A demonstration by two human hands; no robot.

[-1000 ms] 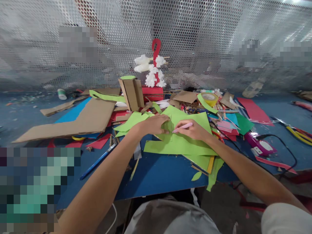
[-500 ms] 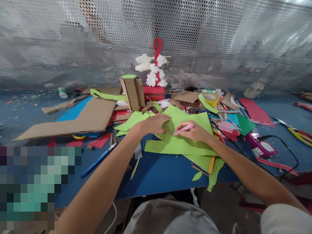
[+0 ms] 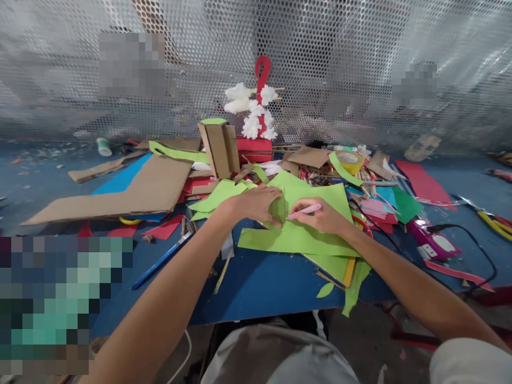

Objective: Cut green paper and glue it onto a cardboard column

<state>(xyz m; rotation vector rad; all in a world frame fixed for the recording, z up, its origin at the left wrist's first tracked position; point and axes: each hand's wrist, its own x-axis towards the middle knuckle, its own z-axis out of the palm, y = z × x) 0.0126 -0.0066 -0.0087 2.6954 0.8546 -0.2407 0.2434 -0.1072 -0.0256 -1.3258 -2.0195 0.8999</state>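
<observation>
A slim pink pen (image 3: 307,210) is pinched in my right hand (image 3: 326,218), its tip down on a bright green paper sheet (image 3: 296,242). Just left of the tip, my left hand (image 3: 258,204) rests on the green paper, thumb and fingers apart and curved. Between that thumb and fingers lies a smaller green piece (image 3: 279,207), its straight right edge next to the pen tip. My left palm and fingers hide part of this piece. More green paper (image 3: 220,198) overlaps to the left of my hand.
A cardboard column (image 3: 216,149) and a red stand with white tufts (image 3: 256,109) stand at the back. Bent cardboard (image 3: 152,186) and a blue-handled brush (image 3: 160,262) lie left. Yellow tape (image 3: 349,161), a purple device with a cable (image 3: 434,240) and yellow-handled pliers (image 3: 494,223) sit right.
The pen and my right hand have shifted very slightly, the tip still beside the edge of the small green piece. My left hand stays in place. The whole view has tilted a little.
</observation>
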